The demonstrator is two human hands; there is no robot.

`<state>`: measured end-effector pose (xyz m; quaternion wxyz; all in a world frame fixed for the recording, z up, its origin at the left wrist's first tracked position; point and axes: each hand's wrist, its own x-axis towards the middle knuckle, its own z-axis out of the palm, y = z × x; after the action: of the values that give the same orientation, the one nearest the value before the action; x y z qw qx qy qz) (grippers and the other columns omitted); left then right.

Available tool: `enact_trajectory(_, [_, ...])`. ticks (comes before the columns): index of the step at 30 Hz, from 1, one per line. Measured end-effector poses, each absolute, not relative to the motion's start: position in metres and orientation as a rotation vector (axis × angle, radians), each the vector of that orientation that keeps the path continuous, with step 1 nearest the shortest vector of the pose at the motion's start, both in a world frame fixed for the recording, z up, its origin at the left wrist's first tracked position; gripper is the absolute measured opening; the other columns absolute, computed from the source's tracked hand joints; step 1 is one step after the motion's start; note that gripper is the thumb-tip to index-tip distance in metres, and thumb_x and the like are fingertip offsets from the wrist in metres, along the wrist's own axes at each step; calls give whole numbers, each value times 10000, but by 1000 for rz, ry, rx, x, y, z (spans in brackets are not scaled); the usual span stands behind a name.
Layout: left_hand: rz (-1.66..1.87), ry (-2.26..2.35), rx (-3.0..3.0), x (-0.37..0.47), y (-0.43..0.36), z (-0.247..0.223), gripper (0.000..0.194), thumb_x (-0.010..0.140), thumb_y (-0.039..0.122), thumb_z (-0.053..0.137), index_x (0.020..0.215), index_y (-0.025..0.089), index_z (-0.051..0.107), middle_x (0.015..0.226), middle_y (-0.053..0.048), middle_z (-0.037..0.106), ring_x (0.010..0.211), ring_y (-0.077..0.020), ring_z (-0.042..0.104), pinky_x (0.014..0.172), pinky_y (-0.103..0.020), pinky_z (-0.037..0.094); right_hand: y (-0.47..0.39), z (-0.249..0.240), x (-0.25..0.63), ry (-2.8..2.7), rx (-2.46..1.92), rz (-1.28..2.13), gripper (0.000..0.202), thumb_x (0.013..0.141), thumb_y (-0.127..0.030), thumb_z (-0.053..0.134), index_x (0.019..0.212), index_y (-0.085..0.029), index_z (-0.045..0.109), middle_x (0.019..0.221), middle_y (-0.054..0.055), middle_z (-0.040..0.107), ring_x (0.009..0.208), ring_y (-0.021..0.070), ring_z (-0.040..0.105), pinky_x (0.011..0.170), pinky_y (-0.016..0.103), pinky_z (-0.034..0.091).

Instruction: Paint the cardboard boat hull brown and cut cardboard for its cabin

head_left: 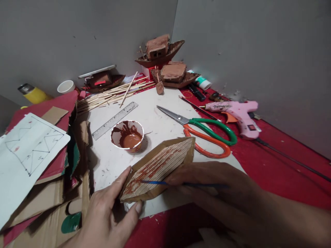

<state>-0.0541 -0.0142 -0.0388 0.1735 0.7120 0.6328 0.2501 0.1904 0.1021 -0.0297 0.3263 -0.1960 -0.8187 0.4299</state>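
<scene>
My left hand (108, 210) grips the near left end of a cardboard boat hull (157, 165), thumb below and fingers along its side. Ridged strips line the hull's inside, streaked with reddish-brown paint. Between the fingers of my right hand (207, 186) is a thin blue paintbrush (155, 182), its tip touching the strips near the hull's left end. Behind the hull stands a paper cup (128, 136) with brown paint inside and smeared up its wall. Scissors (196, 127) with green and orange handles lie just beyond the hull's right end.
Left are stacked cardboard (51, 193) and a sketched paper sheet (33, 144). A ruler (115, 120), thin wooden sticks (113, 93) and brown model boats (160, 51) stand behind. A pink glue gun (235, 113) with a trailing cord lies right. Grey walls close off the back.
</scene>
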Motion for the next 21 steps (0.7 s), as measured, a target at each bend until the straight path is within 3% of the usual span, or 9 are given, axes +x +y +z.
enact_trajectory(5, [710, 1804, 2036, -54, -14, -37, 566, 892, 288, 591, 1425, 163, 446, 767, -19, 755, 727, -189, 758, 592, -228, 604, 101, -26, 192, -2153, -421, 1198, 382, 853, -72, 577, 1136, -320, 643, 994, -10, 795, 895, 152, 760, 734, 175, 612])
enact_trajectory(11, [708, 1784, 2018, -54, -13, -38, 571, 892, 285, 597, 1429, 176, 436, 789, -12, 760, 729, -179, 757, 597, -218, 600, 106, -34, 192, -2104, -609, 1248, 293, 904, -114, 554, 1079, -316, 672, 951, -33, 790, 836, 139, 755, 697, 166, 603])
enact_trajectory(21, [718, 1781, 2001, -54, -13, -39, 584, 885, 283, 609, 1435, 216, 427, 774, 31, 735, 572, -124, 691, 526, -192, 555, 104, -32, 194, -2134, -621, 1343, 208, 911, -194, 564, 1013, -301, 711, 923, 2, 795, 791, 170, 759, 655, 195, 616])
